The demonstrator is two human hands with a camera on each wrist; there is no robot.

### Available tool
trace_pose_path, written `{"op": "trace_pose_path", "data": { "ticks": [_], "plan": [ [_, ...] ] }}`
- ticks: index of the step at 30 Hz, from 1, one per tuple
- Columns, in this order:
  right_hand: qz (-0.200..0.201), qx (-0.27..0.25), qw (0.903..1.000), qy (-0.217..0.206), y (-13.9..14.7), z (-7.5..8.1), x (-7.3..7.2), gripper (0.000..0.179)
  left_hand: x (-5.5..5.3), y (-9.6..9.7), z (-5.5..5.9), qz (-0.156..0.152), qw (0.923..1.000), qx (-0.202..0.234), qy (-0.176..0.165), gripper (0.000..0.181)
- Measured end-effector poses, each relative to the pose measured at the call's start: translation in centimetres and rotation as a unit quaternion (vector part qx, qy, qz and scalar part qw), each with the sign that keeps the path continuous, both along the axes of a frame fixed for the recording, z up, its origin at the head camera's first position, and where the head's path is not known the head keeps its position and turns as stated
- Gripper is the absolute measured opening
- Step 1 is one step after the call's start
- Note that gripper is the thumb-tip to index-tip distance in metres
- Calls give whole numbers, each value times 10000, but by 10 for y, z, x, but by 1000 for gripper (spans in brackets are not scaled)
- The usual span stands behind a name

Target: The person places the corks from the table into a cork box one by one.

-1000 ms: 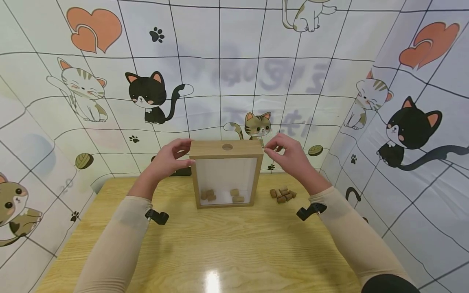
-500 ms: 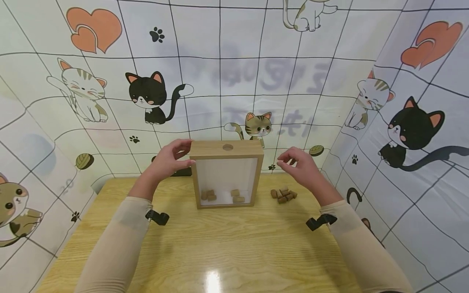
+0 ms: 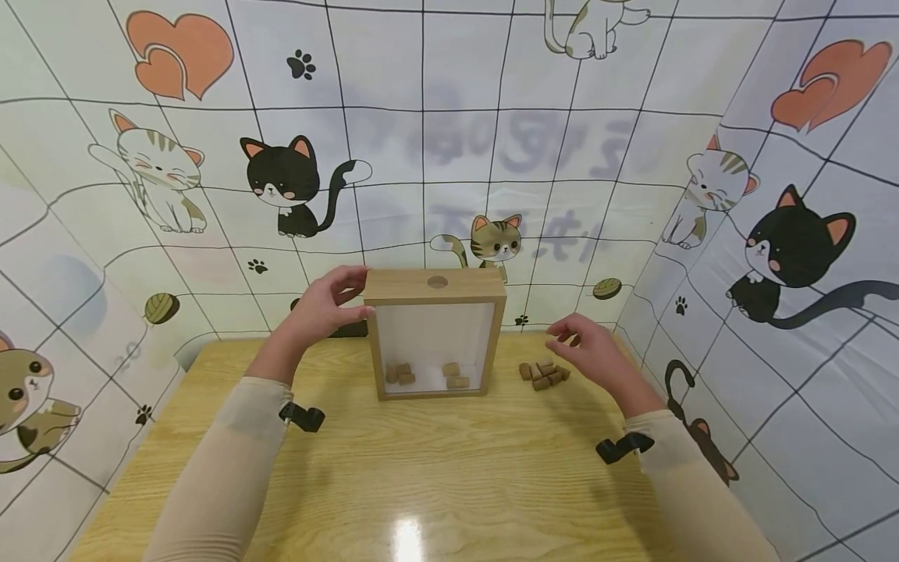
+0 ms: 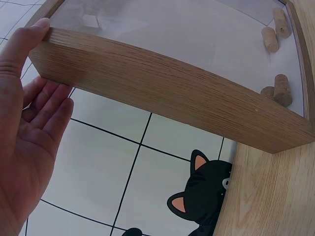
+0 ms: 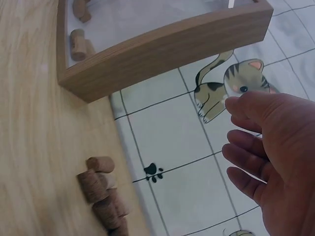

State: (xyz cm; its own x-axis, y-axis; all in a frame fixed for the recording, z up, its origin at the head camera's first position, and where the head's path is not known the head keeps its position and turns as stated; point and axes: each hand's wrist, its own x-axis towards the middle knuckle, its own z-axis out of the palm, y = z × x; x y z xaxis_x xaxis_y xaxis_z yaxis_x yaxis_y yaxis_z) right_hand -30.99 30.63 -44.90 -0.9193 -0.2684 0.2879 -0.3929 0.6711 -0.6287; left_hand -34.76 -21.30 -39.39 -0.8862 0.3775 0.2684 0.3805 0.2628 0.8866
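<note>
A wooden shadow box (image 3: pixel 435 287) with a clear front and a round hole in its top stands upright on the table. Several corks (image 3: pixel 457 382) lie on its floor inside. My left hand (image 3: pixel 326 304) grips the box's upper left edge, thumb on the front frame and fingers behind, as the left wrist view (image 4: pixel 34 93) shows. To the right of the box, my right hand (image 3: pixel 590 347) hovers above a small pile of loose corks (image 3: pixel 544 375). Its fingers are loosely bent with nothing between them in the right wrist view, apart from the pile.
The wooden table (image 3: pixel 421 468) runs back to a cloth wall (image 3: pixel 421 156) printed with cats and grid lines. Close behind the box stands this wall, and another side wall (image 3: pixel 808 375) rises at the right. Each wrist wears a black camera mount (image 3: pixel 625 446).
My right hand has moved from the box's upper right corner out to the right and down toward the cork pile. The left hand and the box have stayed put.
</note>
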Motion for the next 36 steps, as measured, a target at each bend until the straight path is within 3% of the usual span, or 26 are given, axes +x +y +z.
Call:
{"op": "trace_pose_path", "data": {
  "ticks": [9,22,36],
  "plan": [
    [-32,126,9993,-338,5,-36,3,18,0,1,0,11,10000,11,-29,77],
    [114,336,9985,-415,5,-62,2,22,0,0,0,-7,10000,56,18,76],
    [410,545,9973,-288,8,-93,-12,18,0,0,0,63,10000,-68,-18,77]
  ]
}}
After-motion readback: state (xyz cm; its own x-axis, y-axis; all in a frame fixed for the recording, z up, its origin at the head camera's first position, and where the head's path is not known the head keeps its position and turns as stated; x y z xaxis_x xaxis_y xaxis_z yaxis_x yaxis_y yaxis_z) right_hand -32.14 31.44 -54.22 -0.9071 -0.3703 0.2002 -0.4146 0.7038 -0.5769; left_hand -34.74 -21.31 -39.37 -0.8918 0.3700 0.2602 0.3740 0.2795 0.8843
